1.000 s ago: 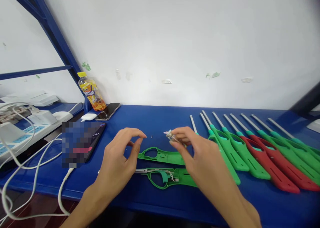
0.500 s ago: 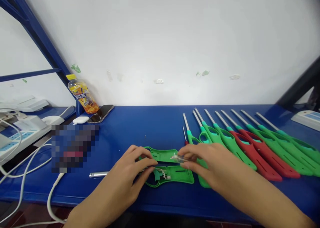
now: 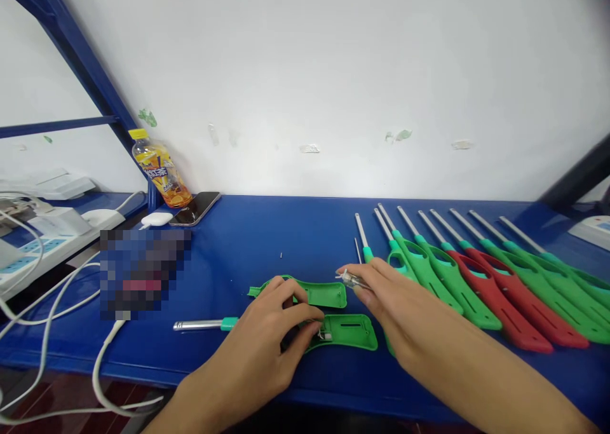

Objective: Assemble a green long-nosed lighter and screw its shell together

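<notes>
An opened green lighter lies on the blue table, its lower half shell [image 3: 355, 332] holding small white parts and its metal tube [image 3: 197, 325] pointing left. The other half shell [image 3: 326, 294] rests just behind it. My left hand [image 3: 281, 326] reaches over the lower shell, thumb and fingertips pinched together at its inner parts; what they grip, if anything, is hidden. My right hand [image 3: 393, 294] holds a small clear gas tank [image 3: 353, 280] with a white tip, raised to the right of the shells.
Red and green lighters [image 3: 500, 288] lie in a row at the right. At the left are a drink bottle [image 3: 162, 172], a phone [image 3: 196, 209], a white earphone case [image 3: 157, 219], a power strip [image 3: 57, 246] and white cables. A tiny pin [image 3: 281, 255] lies behind the shells.
My left hand has moved right onto the lower shell's inner parts, uncovering the teal collar by the tube. My right hand has lifted the clear tank up and away from the shells.
</notes>
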`<state>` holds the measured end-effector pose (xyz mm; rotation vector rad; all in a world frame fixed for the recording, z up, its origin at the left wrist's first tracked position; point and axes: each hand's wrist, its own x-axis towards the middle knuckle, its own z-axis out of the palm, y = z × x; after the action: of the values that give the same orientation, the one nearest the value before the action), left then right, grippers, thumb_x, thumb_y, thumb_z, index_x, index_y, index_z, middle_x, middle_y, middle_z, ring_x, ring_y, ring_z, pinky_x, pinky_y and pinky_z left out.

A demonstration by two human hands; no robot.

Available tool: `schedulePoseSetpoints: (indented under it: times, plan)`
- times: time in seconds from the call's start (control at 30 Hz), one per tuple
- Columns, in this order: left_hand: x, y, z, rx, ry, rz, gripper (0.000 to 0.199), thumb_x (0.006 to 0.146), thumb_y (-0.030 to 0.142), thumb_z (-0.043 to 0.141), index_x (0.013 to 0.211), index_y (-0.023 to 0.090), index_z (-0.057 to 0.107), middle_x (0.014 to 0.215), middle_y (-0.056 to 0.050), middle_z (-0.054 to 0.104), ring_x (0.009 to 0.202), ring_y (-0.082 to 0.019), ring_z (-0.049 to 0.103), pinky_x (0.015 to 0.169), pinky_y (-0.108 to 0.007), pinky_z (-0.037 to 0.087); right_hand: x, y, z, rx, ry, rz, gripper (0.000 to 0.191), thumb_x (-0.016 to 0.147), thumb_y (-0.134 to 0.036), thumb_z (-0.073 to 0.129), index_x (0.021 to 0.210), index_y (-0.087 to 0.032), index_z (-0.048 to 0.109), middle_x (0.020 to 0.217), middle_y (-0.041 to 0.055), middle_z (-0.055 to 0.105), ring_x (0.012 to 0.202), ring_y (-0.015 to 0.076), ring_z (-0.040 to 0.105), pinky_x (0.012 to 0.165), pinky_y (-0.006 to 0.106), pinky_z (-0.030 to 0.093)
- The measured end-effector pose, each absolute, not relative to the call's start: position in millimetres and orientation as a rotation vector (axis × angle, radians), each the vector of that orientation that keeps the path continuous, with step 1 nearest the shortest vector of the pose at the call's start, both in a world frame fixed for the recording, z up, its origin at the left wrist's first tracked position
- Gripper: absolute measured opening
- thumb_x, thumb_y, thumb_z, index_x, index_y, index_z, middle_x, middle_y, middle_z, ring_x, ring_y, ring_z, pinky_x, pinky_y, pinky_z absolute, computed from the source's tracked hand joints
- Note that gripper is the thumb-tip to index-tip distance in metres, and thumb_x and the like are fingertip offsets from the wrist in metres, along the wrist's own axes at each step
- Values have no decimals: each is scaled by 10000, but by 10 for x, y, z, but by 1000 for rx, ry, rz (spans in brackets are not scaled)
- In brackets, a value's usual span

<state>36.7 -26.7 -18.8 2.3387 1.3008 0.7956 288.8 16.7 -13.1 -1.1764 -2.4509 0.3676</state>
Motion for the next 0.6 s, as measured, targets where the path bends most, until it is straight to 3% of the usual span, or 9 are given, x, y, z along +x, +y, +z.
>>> schedulePoseSetpoints:
  times: [0.17, 0.3, 0.47, 0.6]
  plan:
    - [314, -273, -123, 2397, 1327, 848, 313, 1052, 104, 494, 1227, 258, 704, 1085, -27, 633, 986, -200, 580, 949, -406, 473, 2747, 144, -10, -1219, -2416, 586, 159, 1108, -302, 468, 1199, -277, 596, 1183, 77, 702, 1011, 259, 710, 826, 401, 569]
    - [165, -255, -14, 2449, 1383, 801, 274, 1059, 141, 533, 1213, 282, 709, 1119, -14, 644, 1021, -201, 585, 914, -362, 480, 2641, 143, -2, -1230, -2464, 691, 20, 1046, -278, 640, 1064, -272, 631, 1104, 33, 705, 990, 249, 673, 813, 368, 493]
    - [43, -249, 62, 2456, 1386, 701, 207, 1040, 128, 594, 1092, 274, 731, 1075, 3, 668, 971, -191, 619, 935, -355, 472, 2524, 174, 26, -1250, -2544, 700, 200, 1012, -167, 665, 836, -252, 621, 887, -32, 688, 813, 204, 629, 694, 328, 376]
    - [46, -257, 40, 2438, 1389, 665, 246, 1036, 83, 580, 1086, 268, 736, 1086, 0, 680, 986, -194, 624, 1000, -377, 463, 2464, 170, 44, -1281, -2576, 653, 257, 1012, -182, 675, 775, -232, 589, 824, -35, 673, 713, 185, 580, 627, 330, 290]
